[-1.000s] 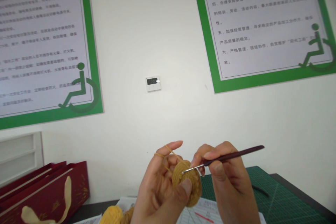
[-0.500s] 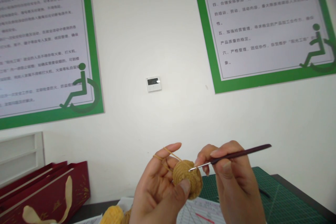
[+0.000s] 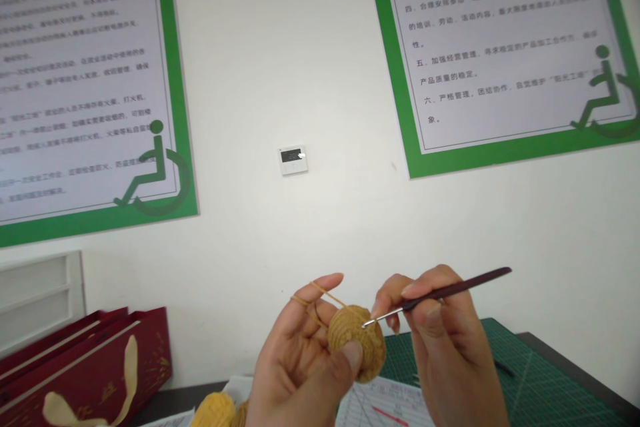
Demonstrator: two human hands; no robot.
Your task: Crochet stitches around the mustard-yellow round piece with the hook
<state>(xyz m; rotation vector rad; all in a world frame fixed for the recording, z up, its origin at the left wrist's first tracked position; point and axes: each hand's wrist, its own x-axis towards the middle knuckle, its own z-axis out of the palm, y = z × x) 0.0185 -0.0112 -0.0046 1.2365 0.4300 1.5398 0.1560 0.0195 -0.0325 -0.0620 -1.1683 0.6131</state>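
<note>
A rounded tan crochet piece (image 3: 350, 337) is pinched in my left hand (image 3: 305, 360), with the thumb pressed on its face. Tan yarn (image 3: 325, 293) loops round the raised index finger of that hand and runs down to the piece. Between thumb and fingers, my right hand (image 3: 445, 333) grips a crochet hook (image 3: 463, 285) with a dark handle and a silver shaft. The hook's tip rests at the surface of the crochet piece; whether it is inside a stitch I cannot tell.
Yellow yarn (image 3: 214, 410) lies at the lower left, beside dark red gift bags (image 3: 100, 373). Printed paper (image 3: 385, 407) and a green cutting mat (image 3: 540, 373) lie on the dark table behind my hands. A thermostat (image 3: 293, 161) and two green-framed posters are on the wall.
The hook's handle end has shifted slightly left and up, and its tip a little to the right on the crochet piece. My left hand has barely moved.
</note>
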